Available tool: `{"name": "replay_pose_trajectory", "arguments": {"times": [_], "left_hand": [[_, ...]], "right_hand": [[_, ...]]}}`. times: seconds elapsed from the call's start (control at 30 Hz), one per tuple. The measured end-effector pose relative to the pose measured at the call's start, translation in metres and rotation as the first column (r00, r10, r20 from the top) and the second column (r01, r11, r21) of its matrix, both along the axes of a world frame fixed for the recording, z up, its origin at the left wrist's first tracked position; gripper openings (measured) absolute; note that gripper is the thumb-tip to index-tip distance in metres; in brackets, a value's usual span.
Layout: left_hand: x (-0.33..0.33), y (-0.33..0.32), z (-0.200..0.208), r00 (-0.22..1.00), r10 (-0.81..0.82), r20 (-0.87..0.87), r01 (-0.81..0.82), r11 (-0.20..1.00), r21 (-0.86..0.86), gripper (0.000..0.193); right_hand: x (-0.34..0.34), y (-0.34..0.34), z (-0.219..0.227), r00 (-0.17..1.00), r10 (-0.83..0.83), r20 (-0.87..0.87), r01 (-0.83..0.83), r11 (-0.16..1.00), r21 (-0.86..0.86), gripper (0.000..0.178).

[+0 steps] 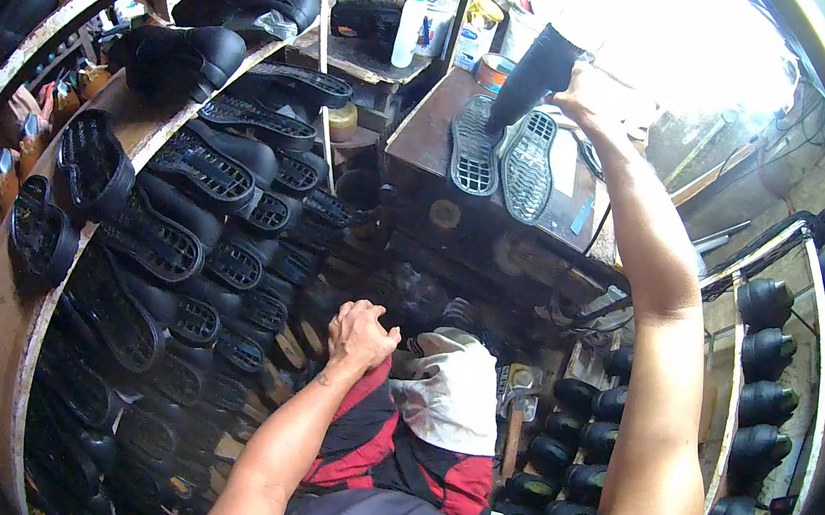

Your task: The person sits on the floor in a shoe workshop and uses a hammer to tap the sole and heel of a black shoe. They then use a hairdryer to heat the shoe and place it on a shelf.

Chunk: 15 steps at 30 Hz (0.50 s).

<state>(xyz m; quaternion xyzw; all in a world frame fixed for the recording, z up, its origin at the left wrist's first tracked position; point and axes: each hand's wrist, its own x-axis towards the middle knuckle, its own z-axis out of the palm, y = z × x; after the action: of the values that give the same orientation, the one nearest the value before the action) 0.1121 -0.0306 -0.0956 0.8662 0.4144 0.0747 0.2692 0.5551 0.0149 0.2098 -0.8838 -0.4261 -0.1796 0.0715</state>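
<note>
My left hand rests on my left knee, over red and black trousers, with its fingers loosely apart and nothing in them. My right arm stretches out over the wooden bench. There my right hand is closed around a long black object, held tilted; glare hides its upper end, and its kind is unclear. Below it two black shoe soles lie side by side, the left sole partly behind the object's lower end and the right sole near the bench edge. A stained white cloth covers my right knee.
Racks at left hold many black soles and finished black shoes. More black shoes stand on racks at right. Behind the bench are a white bottle with a blue cap, a radio and tins. A hammer is beside my right knee.
</note>
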Motion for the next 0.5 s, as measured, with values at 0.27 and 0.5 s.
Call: {"name": "replay_pose_trajectory", "arguments": {"times": [0.27, 0.5], "left_hand": [[0.0, -0.001, -0.003, 0.999, 0.026, 0.023, -0.026, 1.0, -0.003, 0.051], [0.001, -0.003, -0.001, 1.0, 0.03, 0.008, -0.03, 0.999, 0.014, 0.051]], "right_hand": [[-0.032, -0.009, 0.014, 0.996, 0.075, 0.056, -0.078, 0.996, 0.048, 0.072], [-0.054, 0.012, 0.004, 0.985, 0.14, 0.102, -0.151, 0.983, 0.109, 0.072]]}}
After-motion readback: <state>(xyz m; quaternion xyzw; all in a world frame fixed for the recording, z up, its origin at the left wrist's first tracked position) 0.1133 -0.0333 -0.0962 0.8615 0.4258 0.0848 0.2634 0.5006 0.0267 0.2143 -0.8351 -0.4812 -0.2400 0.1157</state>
